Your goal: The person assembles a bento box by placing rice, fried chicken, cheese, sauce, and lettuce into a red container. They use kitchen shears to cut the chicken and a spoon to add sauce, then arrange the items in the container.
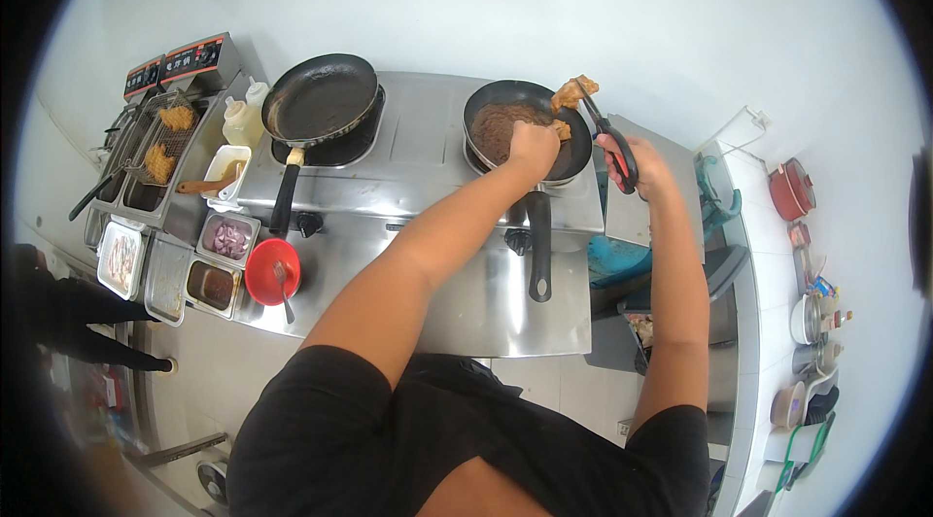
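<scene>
My left hand [534, 148] is closed over the right-hand frying pan [579, 154], its fingertips on a golden-brown piece of fried chicken [563, 130]. The fingers partly hide their grip. Dark brown, crumbly food [496, 130] covers the left part of this pan. In my right hand [638, 165] is a pair of black-and-red scissors [622, 155], pointing up and left. Their blades lie across another fried chunk [573, 93] at the pan's far right rim; whether the two chunks are joined, I cannot tell. The pan's black handle [539, 245] points toward me.
Left on the steel stove [418, 187] sits a second black frying pan [321, 101]. Further left are a fryer basket [165, 140] with fried pieces, squeeze bottles [241, 120], steel food trays and a red bowl [272, 272] with a fork. A person's dark-clothed legs [97, 327] show at far left.
</scene>
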`<state>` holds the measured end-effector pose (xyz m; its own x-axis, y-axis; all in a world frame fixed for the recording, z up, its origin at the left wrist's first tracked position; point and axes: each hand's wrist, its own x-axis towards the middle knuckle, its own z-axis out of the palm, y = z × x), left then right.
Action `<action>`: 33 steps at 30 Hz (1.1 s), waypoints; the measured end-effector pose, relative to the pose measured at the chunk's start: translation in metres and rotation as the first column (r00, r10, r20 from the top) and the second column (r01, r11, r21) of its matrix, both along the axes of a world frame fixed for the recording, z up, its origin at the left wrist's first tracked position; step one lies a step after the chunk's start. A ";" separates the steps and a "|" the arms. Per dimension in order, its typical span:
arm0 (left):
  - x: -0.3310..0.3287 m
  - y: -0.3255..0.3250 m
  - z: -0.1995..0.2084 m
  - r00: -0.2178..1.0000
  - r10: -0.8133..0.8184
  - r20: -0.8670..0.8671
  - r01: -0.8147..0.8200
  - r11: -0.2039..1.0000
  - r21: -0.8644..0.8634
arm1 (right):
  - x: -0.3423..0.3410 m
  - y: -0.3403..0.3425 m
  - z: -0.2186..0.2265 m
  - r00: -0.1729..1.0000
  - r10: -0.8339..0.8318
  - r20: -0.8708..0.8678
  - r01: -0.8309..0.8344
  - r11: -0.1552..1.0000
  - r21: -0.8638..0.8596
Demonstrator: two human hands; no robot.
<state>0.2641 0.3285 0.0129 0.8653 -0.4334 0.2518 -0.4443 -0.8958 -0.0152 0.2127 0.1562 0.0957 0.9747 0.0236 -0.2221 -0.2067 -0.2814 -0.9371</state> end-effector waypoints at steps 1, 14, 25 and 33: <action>0.000 -0.004 -0.002 0.999 0.014 0.040 -0.014 1.000 0.023 | 0.001 -0.001 -0.001 1.000 -0.013 -0.005 0.013 1.000 -0.003; 0.007 0.011 0.004 0.996 -0.087 0.035 0.085 0.995 0.047 | 0.004 -0.009 -0.003 0.999 -0.013 -0.039 0.012 1.000 -0.022; 0.024 0.071 0.000 0.895 -0.093 -0.437 -0.312 0.571 -0.760 | -0.010 0.002 0.023 1.000 -0.009 0.022 0.009 1.000 0.017; 0.001 0.097 0.022 0.630 -0.529 -0.568 -0.575 0.174 -0.800 | -0.012 0.012 0.032 0.996 0.089 0.029 -0.090 0.995 0.048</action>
